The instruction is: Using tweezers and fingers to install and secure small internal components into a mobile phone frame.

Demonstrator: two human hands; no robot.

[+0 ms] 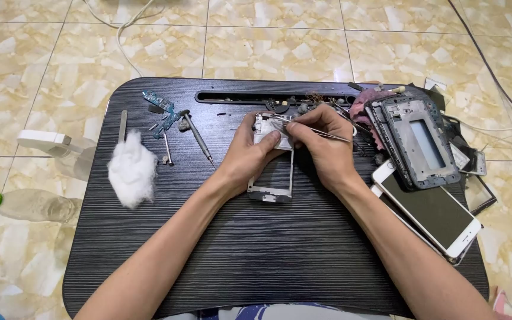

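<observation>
I have the opened phone frame [271, 172] on the desk [268, 249] under both hands. My left hand [250, 155] grips its upper edge, fingers clamped on it; my right hand [324, 145] pinches tweezers [321, 133] shut, tips inside the top of the frame. It is already stripped: a circuit board [162, 114] and screwdriver [198, 137] lie left of my fingers. The slot tray [208, 96] beyond them holds small dark parts I cannot identify.
</observation>
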